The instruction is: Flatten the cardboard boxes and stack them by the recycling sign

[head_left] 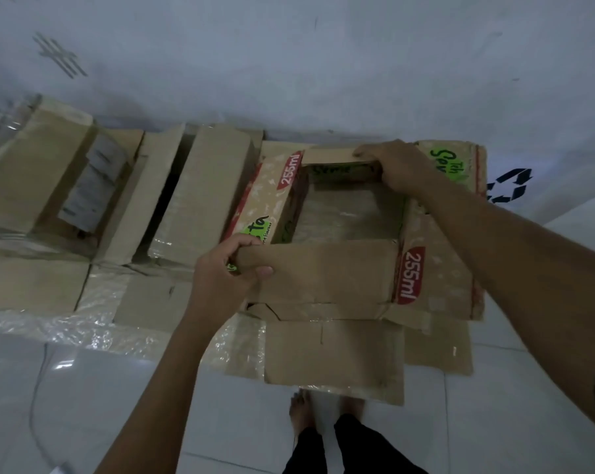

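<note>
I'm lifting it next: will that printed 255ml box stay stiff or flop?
The printed 255ml box will probably sag: its flaps are open and the left hand and right hand grip opposite flaps. Likely light, since it looks empty.

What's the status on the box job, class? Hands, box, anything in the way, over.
Left hand grips near flap; right hand grips far flap. Printed box open, not flat, beside recycling sign. Other boxes crowd left.

White tile floor w/ cardboard boxes lying by wall.
</note>
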